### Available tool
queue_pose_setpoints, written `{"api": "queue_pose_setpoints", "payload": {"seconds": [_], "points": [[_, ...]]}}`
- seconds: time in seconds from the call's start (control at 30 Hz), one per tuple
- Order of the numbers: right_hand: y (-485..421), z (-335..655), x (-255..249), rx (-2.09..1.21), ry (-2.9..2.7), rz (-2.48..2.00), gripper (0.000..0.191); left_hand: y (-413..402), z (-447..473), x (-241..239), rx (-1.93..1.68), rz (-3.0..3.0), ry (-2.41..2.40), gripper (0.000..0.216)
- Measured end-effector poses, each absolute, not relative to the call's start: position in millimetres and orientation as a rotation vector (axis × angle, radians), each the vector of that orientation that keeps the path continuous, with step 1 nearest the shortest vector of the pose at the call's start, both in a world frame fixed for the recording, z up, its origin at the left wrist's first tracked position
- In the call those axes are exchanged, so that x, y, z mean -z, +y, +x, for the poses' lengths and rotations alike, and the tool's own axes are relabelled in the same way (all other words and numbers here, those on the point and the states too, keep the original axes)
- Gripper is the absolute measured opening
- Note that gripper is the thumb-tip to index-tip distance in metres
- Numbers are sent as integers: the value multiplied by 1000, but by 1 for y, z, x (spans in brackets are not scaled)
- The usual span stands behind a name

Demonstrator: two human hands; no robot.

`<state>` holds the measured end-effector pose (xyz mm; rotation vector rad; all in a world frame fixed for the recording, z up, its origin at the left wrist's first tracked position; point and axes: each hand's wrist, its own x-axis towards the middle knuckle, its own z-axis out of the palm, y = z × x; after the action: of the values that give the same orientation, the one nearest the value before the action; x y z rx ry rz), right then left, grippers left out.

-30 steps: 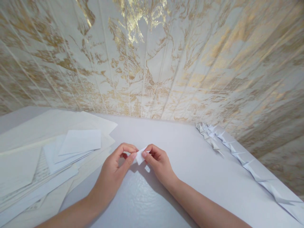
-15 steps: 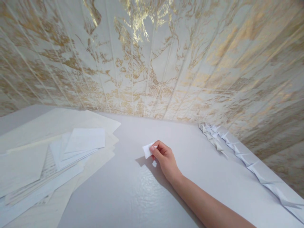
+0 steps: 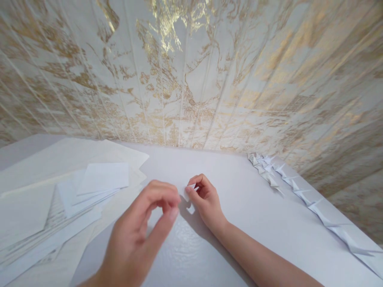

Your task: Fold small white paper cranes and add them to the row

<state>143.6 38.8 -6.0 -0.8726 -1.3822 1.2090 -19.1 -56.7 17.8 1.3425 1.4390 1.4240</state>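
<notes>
My right hand (image 3: pixel 209 201) pinches a small folded white piece of paper (image 3: pixel 190 192) just above the tabletop, its thumb and fingertips on the right side of the paper. My left hand (image 3: pixel 146 223), nearer the camera and slightly blurred, has its fingers curled and its thumb tip against the index fingertip. Those tips overlap the paper's left side in view, and I cannot tell whether they touch it. Any content of the left pinch is hidden. A shadow falls on the table beneath the hands.
White and cream paper sheets (image 3: pixel 104 175) lie in an overlapping pile at the left. Several folded paper shapes (image 3: pixel 320 215) run in rows along the table's right edge. Behind the pale tabletop (image 3: pixel 257 231) rises a gold-patterned wall (image 3: pixel 194 79).
My left hand has come into view from below, up to the left side of the small paper. My right hand keeps its pinch in nearly the same place. The view has shifted slightly.
</notes>
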Motion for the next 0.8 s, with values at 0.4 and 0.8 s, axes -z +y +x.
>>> {"api": "queue_pose_setpoints", "payload": {"seconds": [0.4,0.8], "points": [[32,143,-2,-863,-1758,-813,7,-10,-19,-11,-1180,1433,1391,16],[31,143,-7,-766,-1852,-737,11,-10,-19,-15,-1176,1510,1412,20]]}}
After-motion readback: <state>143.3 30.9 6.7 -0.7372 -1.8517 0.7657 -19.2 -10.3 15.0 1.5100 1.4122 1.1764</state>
